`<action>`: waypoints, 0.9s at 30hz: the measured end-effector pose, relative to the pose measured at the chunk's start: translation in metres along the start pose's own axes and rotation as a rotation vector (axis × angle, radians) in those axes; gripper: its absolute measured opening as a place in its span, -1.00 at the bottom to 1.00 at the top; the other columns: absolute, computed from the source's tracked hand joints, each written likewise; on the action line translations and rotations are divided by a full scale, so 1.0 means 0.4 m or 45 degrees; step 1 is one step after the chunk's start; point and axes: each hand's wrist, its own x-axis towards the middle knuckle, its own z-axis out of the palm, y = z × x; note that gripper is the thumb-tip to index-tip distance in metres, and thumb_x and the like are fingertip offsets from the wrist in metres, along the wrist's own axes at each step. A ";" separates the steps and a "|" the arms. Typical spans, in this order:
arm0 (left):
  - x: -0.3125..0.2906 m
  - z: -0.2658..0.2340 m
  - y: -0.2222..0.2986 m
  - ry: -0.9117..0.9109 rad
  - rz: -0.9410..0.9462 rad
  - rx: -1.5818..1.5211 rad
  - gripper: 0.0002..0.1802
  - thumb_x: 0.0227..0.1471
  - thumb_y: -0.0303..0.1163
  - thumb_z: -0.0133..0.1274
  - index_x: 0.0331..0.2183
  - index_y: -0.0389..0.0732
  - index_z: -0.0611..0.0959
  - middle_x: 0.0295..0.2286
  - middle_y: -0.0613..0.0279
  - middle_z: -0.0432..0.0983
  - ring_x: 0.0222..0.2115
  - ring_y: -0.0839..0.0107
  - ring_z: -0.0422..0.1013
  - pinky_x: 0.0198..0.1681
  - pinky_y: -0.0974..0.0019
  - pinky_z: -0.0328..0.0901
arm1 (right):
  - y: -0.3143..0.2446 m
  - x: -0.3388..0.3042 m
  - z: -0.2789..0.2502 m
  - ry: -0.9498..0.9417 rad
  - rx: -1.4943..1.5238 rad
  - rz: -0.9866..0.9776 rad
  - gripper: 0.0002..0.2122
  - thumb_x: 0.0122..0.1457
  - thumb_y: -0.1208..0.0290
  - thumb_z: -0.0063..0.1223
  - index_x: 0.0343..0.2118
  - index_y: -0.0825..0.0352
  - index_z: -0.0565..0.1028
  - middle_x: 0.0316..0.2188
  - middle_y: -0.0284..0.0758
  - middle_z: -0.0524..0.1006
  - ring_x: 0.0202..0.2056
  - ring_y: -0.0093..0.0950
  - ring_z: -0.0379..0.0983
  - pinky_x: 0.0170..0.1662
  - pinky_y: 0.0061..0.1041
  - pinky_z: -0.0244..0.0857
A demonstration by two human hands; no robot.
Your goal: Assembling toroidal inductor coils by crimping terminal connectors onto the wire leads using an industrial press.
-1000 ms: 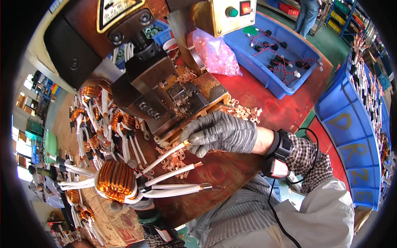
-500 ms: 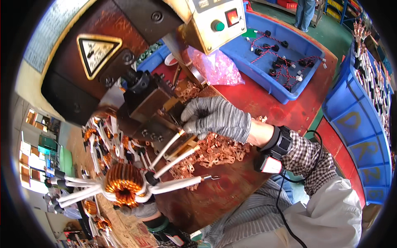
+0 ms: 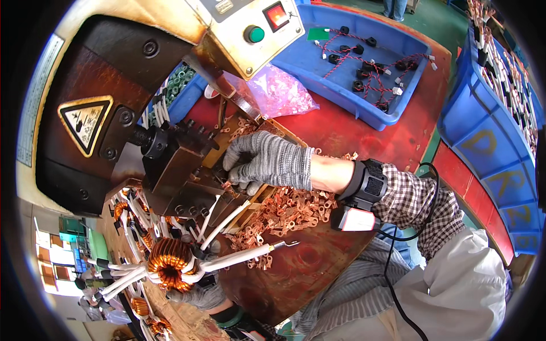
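My left hand (image 3: 202, 295), in a grey glove, is closed around the underside of a copper-wound toroidal coil (image 3: 170, 264). Its fingers are partly hidden behind the coil. White-sleeved leads (image 3: 236, 258) spread from the coil, one with a bare metal tip pointing right. My right hand (image 3: 264, 162), also gloved, reaches into the die area of a dark press (image 3: 176, 165). Its thumb and fingers pinch together at a small copper terminal (image 3: 227, 184), mostly covered by the fingertips. Two lead ends stand just below these fingers, by the die block.
Loose copper terminals (image 3: 290, 210) are heaped beside the press. Behind them are a pink plastic bag (image 3: 278, 94) and a blue tray (image 3: 364, 108) with black parts on twisted wires. A blue bin (image 3: 483, 131) of leads stands right. More coils (image 3: 139, 307) lie at left.
The view has shifted, so the press appears farther left and lower. The lead that met my right fingertips now ends below them, apart. My left hand still supports the coil.
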 end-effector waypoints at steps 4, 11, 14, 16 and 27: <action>-0.007 0.044 -0.016 0.221 0.121 0.094 -0.03 -0.35 0.24 0.04 0.03 -0.12 0.17 -0.02 0.07 0.14 -0.07 0.04 0.14 0.01 -0.27 -0.11 | -0.008 -0.003 0.004 0.009 -0.020 0.013 -0.85 -0.03 0.55 0.02 -0.36 0.43 0.42 -0.54 -0.30 0.46 -0.51 -0.58 0.42 -0.48 -0.65 0.39; -0.003 0.046 -0.020 0.169 0.097 0.090 -0.02 -0.37 0.27 0.03 0.02 -0.15 0.19 -0.05 0.03 0.18 -0.14 0.02 0.21 0.03 -0.26 -0.14 | -0.002 -0.001 -0.005 0.041 -0.159 -0.022 -0.82 -0.07 0.51 0.06 -0.37 0.41 0.42 -0.53 -0.32 0.47 -0.51 -0.58 0.42 -0.51 -0.65 0.38; -0.007 0.022 -0.002 0.082 -0.015 0.057 -0.01 -0.39 0.28 0.04 0.01 -0.16 0.21 -0.09 0.01 0.23 -0.19 0.01 0.25 0.03 -0.24 -0.14 | -0.004 -0.004 -0.007 0.032 -0.182 -0.037 -0.81 -0.09 0.50 0.07 -0.37 0.40 0.43 -0.53 -0.33 0.47 -0.51 -0.59 0.42 -0.51 -0.64 0.38; -0.008 -0.022 0.016 -0.017 -0.039 -0.057 0.00 -0.39 0.28 0.04 0.01 -0.15 0.22 -0.11 0.00 0.26 -0.22 0.02 0.27 0.04 -0.23 -0.15 | -0.004 -0.003 -0.006 0.025 -0.198 -0.050 -0.81 -0.09 0.50 0.07 -0.36 0.39 0.42 -0.52 -0.33 0.47 -0.50 -0.59 0.43 -0.49 -0.63 0.39; 0.003 0.036 -0.010 0.035 -0.019 0.063 -0.01 -0.39 0.26 0.05 0.03 -0.09 0.17 -0.01 0.08 0.14 -0.05 0.00 0.12 0.05 -0.25 -0.21 | 0.023 0.009 -0.042 0.330 -0.288 -0.626 -0.88 -0.03 0.46 0.04 -0.43 0.35 0.41 -0.59 -0.47 0.39 -0.55 -0.73 0.27 -0.52 -0.73 0.19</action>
